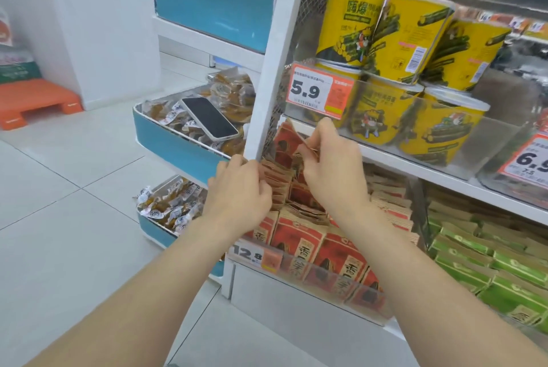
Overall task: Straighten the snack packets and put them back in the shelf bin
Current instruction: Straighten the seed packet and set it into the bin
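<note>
Above the shelf bin (350, 292), at its 12 o'clock, the left grip (240, 188) and right grip (332, 165) pinched the red snack packets (281, 153) together. Squeezing the edges level first, then lowering them in straight, looked best.

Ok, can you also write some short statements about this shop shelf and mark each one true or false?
1. The left hand and the right hand both grip red-and-brown snack packets. True.
2. A smartphone lies screen up on the wrapped snacks in a blue-fronted bin. True.
3. The price tag by the yellow tubs reads 8.9. False: it reads 5.9.
4. The green packets lie to the left of both hands. False: they lie to the right, on the lower shelf.
</note>
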